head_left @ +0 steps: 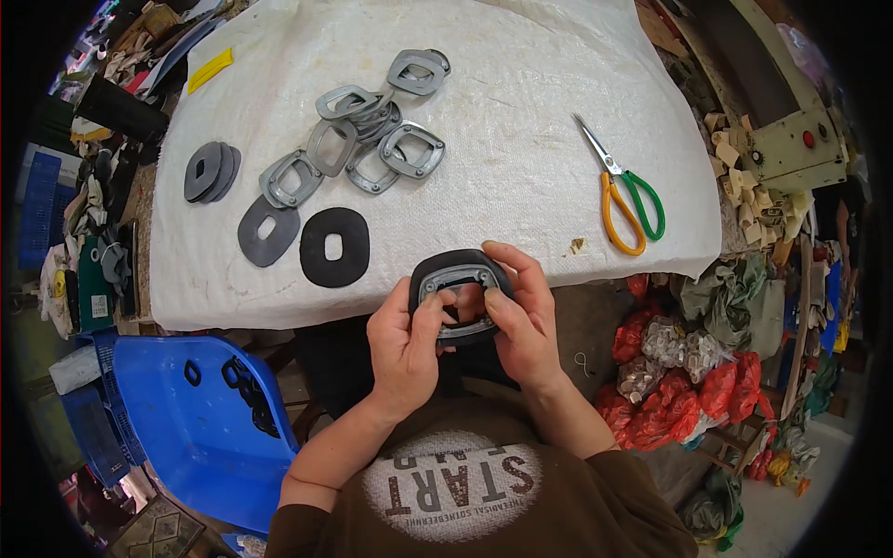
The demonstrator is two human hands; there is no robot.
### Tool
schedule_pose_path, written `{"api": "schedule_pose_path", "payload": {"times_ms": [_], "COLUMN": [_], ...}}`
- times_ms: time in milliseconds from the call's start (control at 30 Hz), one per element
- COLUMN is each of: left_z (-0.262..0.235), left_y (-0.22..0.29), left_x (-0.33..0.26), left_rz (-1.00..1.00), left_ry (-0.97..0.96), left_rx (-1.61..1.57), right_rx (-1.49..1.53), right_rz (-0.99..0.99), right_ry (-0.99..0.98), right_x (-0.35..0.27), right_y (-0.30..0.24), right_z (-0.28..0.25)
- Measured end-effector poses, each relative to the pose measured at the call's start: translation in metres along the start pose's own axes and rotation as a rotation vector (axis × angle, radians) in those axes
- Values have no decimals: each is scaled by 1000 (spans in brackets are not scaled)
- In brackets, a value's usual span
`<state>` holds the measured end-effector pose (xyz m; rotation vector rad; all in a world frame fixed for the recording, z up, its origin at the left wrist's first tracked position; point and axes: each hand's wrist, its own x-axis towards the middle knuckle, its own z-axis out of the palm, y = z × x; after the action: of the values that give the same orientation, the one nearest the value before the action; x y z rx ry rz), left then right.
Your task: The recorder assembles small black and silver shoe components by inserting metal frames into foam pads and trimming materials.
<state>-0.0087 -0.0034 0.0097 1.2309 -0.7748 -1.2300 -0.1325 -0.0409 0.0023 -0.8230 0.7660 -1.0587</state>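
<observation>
Close in front of my body, just at the table's near edge, both hands hold a rounded-square grey metal frame [459, 276] set in a black pad [430, 264]. My left hand [406, 352] grips its left side, thumb pressed on the inner edge. On the opposite side, my right hand [526, 323] wraps the rim with its thumb inside the opening. Behind the left hand lie a black pad with a slot [350, 270] and a greyer pad [253, 245]. A pile of grey metal frames [423, 170] spreads farther back, beside stacked dark pads [199, 179].
Scissors [611, 169] with orange and green handles lie at right on the white-covered table [521, 158]. A yellow strip [210, 71] is far left. A blue tub [200, 446] with black rings stands lower left. Red plastic bags [651, 409] sit lower right.
</observation>
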Motion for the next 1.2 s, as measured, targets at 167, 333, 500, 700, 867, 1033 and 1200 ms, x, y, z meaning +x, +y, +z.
{"api": "schedule_pose_path", "payload": {"times_ms": [167,333,500,700,867,1033,1200], "left_z": [3,1,5,7,9,7,6], "left_y": [0,-1,-3,-2,-11,-2,-6], "left_x": [-1,0,1,-4,-3,-3,-1], "left_rz": [110,96,230,295,256,35,55], "left_ry": [22,6,-31,-64,-68,-47,-54], "left_rx": [104,162,267,333,305,136,107], "right_rx": [-192,-124,-489,-332,-397,1,-293], "right_rz": [-57,-70,-71,-8,-39,-43,-135], "right_ry": [35,-18,61,91,142,9,45], "right_x": [1,0,1,1,5,5,2], "right_y": [-6,-1,-6,-8,-6,-9,1], "right_z": [5,-6,3,3,2,-2,-6]}}
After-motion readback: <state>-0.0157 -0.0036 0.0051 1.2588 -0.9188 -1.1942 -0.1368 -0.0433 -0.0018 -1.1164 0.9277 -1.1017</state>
